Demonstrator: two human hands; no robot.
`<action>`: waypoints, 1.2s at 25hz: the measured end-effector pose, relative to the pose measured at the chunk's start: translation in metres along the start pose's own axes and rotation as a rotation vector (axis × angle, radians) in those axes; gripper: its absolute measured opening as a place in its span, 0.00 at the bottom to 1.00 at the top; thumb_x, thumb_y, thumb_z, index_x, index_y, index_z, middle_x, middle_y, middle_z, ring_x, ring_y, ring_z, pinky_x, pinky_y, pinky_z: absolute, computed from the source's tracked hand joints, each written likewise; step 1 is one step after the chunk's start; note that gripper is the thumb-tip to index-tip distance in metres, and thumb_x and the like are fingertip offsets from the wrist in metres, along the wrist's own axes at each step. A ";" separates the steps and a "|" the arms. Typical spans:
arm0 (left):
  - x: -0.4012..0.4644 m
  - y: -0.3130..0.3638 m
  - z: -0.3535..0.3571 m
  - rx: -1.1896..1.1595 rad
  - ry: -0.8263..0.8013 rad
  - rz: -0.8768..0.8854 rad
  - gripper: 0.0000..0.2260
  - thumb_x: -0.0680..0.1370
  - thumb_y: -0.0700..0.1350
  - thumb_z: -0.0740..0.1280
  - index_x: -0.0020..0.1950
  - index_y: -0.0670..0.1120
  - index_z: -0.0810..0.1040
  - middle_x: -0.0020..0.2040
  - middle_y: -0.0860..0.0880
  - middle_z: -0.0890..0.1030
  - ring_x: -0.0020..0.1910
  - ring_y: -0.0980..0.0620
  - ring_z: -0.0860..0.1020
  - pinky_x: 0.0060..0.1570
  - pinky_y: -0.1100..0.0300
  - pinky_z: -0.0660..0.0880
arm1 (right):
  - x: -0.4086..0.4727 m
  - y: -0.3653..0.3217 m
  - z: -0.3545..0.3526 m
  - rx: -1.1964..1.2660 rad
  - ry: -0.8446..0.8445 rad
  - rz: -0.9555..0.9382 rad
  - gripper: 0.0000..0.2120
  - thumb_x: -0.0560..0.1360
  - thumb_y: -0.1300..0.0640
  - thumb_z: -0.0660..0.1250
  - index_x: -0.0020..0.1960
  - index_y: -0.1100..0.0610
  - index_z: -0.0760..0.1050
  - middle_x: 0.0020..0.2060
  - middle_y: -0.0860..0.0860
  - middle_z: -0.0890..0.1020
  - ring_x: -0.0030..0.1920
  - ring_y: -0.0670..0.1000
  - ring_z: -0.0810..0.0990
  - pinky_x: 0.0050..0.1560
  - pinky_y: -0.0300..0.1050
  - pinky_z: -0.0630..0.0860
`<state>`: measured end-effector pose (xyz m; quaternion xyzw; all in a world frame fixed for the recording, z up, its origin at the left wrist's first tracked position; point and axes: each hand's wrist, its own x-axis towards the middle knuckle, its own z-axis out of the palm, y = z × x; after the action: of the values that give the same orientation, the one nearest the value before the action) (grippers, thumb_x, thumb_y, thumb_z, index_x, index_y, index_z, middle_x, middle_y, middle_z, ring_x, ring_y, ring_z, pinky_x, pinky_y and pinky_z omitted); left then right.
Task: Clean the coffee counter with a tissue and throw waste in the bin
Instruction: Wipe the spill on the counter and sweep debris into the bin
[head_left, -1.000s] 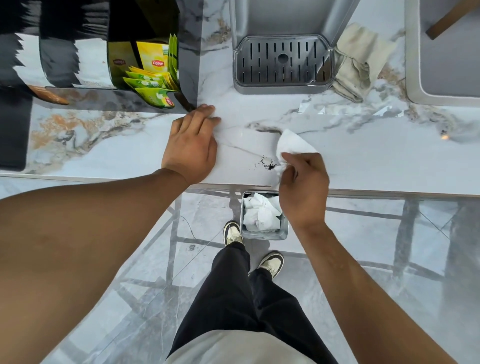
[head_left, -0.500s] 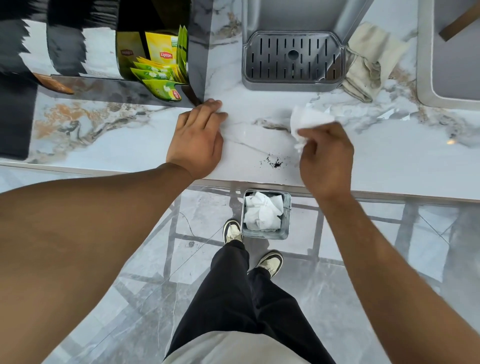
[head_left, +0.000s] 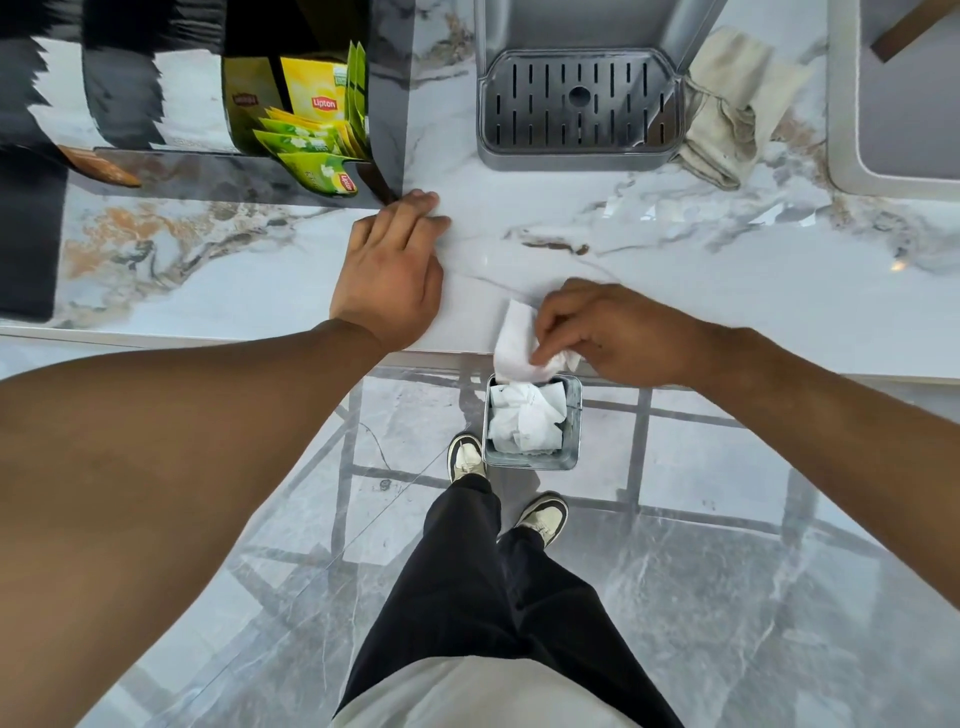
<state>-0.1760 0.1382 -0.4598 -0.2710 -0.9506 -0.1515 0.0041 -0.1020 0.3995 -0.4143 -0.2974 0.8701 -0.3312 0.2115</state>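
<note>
My right hand (head_left: 618, 332) pinches a white tissue (head_left: 514, 343) at the front edge of the marble counter (head_left: 727, 291). The tissue hangs partly over the edge, directly above a small metal bin (head_left: 571, 421) on the floor that holds several crumpled white tissues. My left hand (head_left: 392, 270) lies flat on the counter, palm down with the fingers together, to the left of the tissue. The dark coffee grounds seen earlier are not visible on the counter.
A grey drip tray (head_left: 579, 104) of a coffee machine stands at the back. A crumpled beige cloth (head_left: 732, 109) lies to its right. Lipton tea sachets (head_left: 311, 135) fill a dark holder at the back left. A light tray rim (head_left: 844, 156) sits far right.
My right hand swept the tissue from the back of the counter forward over the grounds to the front edge above the bin. The dark spot is gone. My left hand stayed put.
</note>
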 end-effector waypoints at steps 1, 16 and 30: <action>0.000 -0.001 0.000 -0.001 -0.002 -0.001 0.17 0.77 0.43 0.56 0.65 0.42 0.73 0.71 0.43 0.72 0.71 0.42 0.69 0.64 0.45 0.67 | -0.010 -0.004 0.001 0.030 -0.030 0.030 0.17 0.72 0.77 0.66 0.49 0.60 0.85 0.46 0.55 0.82 0.49 0.57 0.77 0.52 0.55 0.75; 0.000 0.003 -0.005 0.007 -0.007 0.001 0.17 0.77 0.42 0.57 0.64 0.41 0.74 0.70 0.42 0.73 0.71 0.41 0.70 0.63 0.45 0.66 | -0.002 -0.010 0.021 -0.091 0.324 0.094 0.18 0.69 0.78 0.66 0.50 0.61 0.84 0.44 0.57 0.83 0.45 0.61 0.78 0.49 0.52 0.76; 0.000 0.000 -0.001 -0.010 0.019 -0.005 0.16 0.78 0.43 0.57 0.64 0.43 0.74 0.70 0.43 0.73 0.71 0.43 0.69 0.64 0.47 0.66 | -0.040 -0.022 0.043 -0.092 0.449 0.268 0.16 0.70 0.76 0.67 0.50 0.60 0.84 0.45 0.55 0.83 0.47 0.58 0.78 0.52 0.44 0.74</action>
<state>-0.1761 0.1381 -0.4593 -0.2674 -0.9504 -0.1586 0.0113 -0.0405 0.3933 -0.4215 -0.1079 0.9411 -0.3179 0.0414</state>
